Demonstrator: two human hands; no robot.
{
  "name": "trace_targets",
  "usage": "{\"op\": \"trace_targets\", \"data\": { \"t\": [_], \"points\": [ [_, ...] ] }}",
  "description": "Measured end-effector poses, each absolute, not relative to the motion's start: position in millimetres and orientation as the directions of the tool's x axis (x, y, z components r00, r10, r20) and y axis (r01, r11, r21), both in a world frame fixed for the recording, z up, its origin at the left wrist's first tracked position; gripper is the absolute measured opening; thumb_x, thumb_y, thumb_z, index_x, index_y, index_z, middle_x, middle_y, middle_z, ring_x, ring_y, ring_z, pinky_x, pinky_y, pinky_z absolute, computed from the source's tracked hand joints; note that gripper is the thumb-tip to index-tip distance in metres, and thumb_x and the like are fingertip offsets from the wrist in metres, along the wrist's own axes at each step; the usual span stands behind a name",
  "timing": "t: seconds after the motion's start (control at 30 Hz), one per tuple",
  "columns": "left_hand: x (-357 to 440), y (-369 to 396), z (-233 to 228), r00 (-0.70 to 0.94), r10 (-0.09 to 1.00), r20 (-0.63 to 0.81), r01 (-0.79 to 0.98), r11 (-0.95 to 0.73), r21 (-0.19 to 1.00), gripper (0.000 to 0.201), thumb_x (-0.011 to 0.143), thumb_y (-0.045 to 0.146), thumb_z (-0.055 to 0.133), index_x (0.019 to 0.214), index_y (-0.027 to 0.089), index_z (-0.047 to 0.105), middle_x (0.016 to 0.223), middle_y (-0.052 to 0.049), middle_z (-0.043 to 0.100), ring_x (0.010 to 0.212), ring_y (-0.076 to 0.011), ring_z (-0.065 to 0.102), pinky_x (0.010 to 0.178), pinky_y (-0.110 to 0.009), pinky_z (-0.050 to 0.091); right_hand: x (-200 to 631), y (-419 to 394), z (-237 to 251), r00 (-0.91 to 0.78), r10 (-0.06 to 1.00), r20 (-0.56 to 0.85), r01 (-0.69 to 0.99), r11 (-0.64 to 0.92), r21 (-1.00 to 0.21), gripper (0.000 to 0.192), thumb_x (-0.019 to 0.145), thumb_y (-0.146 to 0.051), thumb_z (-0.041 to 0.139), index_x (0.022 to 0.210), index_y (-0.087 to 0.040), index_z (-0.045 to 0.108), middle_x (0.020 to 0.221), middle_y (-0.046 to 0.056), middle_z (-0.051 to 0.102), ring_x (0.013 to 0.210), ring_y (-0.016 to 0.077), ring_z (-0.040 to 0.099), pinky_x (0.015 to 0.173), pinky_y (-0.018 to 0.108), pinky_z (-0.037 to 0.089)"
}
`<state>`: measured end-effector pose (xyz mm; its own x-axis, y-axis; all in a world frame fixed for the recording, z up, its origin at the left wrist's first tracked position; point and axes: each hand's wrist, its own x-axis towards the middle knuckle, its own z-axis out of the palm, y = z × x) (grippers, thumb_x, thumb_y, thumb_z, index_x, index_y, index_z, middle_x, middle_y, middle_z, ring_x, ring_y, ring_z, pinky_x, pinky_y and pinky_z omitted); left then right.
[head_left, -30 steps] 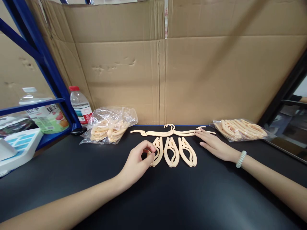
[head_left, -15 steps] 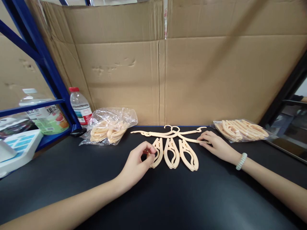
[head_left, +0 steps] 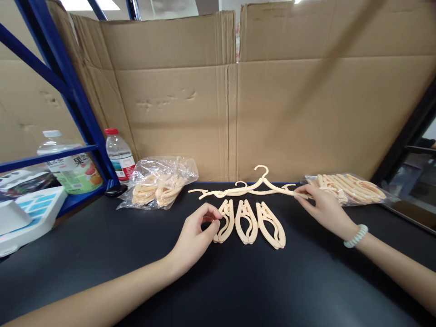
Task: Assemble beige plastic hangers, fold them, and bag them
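Readable writing shows only on the green-labelled drink bottle (head_left: pixel 73 170) on the blue shelf (head_left: pixel 51 154), far left of the folded hangers: large Chinese characters, one reading 果, above a picture of fruit. The red-capped water bottle (head_left: pixel 117 154) next to it has a label too small to read.

Three folded peach plastic hangers (head_left: pixel 250 218) lie side by side on the black table (head_left: pixel 238 281), their long axes running away from the person toward the cardboard wall (head_left: pixel 235 104). The left hand (head_left: pixel 197 234) rests just left of them, thumb and forefinger pinched on the edge of the leftmost one.

Behind the folded hangers, an opened hanger (head_left: pixel 262 184) stretches left to right, its hook pointing up against the cardboard. The right hand (head_left: pixel 323 209) grips the tip of its right arm between fingertips, raising it off the table. Another opened hanger (head_left: pixel 218 192) lies flat under it, also left to right.

A clear bag of hangers (head_left: pixel 158 184) sits left of the folded row, and a second bag of hangers (head_left: pixel 350 188) right of it.
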<state>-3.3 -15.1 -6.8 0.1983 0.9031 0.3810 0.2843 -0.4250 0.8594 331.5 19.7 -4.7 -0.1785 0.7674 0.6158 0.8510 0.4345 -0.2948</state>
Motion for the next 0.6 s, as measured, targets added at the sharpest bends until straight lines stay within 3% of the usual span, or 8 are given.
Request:
{"op": "trace_targets", "data": {
  "t": [0.13, 0.2, 0.3, 0.37, 0.6],
  "points": [
    [-4, -13, -8, 0.173, 0.920, 0.351, 0.275, -0.388, 0.880, 0.011, 0.078, 0.025, 0.056, 0.087, 0.018, 0.058, 0.091, -0.004, 0.060, 0.090, -0.0191, 0.059, 0.083, -0.034, 0.049, 336, 16, 1, -0.122, 0.744, 0.657, 0.845, 0.425, -0.325, 0.022, 0.090, -0.040, 0.046, 0.092, -0.021, 0.058, 0.086, 0.006, 0.068, 0.077, 0.0236, 0.064, 0.067, 0.036, 0.050],
    [-5, -12, -9, 0.133, 0.924, 0.359, 0.235, -0.382, 0.894, 0.025, 0.078, 0.028, 0.057, 0.101, 0.018, 0.057, 0.104, -0.007, 0.060, 0.100, -0.0212, 0.057, 0.093, -0.038, 0.046, 336, 14, 4, -0.118, 0.725, 0.678, 0.844, 0.433, -0.317, 0.022, 0.090, -0.041, 0.047, 0.093, -0.022, 0.058, 0.086, 0.006, 0.068, 0.078, 0.0235, 0.064, 0.068, 0.036, 0.050],
    [-5, -10, -12, 0.040, 0.939, 0.342, 0.159, -0.344, 0.925, 0.050, 0.077, 0.031, 0.060, 0.123, 0.020, 0.046, 0.125, -0.011, 0.052, 0.111, -0.0230, 0.053, 0.100, -0.042, 0.042, 332, 8, 8, -0.160, 0.708, 0.688, 0.831, 0.473, -0.293, 0.021, 0.090, -0.041, 0.048, 0.093, -0.022, 0.059, 0.086, 0.006, 0.068, 0.076, 0.0229, 0.064, 0.066, 0.036, 0.050],
    [-4, -10, -12, 0.000, 0.951, 0.308, 0.117, -0.306, 0.945, 0.054, 0.078, 0.032, 0.060, 0.127, 0.022, 0.041, 0.132, -0.011, 0.047, 0.114, -0.0237, 0.052, 0.099, -0.042, 0.043, 326, 3, 10, -0.204, 0.703, 0.681, 0.815, 0.507, -0.280, 0.021, 0.091, -0.040, 0.047, 0.093, -0.023, 0.059, 0.086, 0.006, 0.068, 0.076, 0.0226, 0.064, 0.066, 0.035, 0.050],
    [-3, -14, -9, -0.028, 0.949, 0.314, 0.076, -0.311, 0.947, 0.057, 0.080, 0.033, 0.058, 0.132, 0.024, 0.038, 0.127, -0.007, 0.048, 0.101, -0.0195, 0.059, 0.092, -0.035, 0.048, 314, -7, 11, -0.280, 0.726, 0.628, 0.764, 0.564, -0.312, 0.020, 0.093, -0.040, 0.047, 0.090, -0.023, 0.057, 0.081, 0.003, 0.066, 0.067, 0.0179, 0.061, 0.056, 0.029, 0.050]
  ]
}}
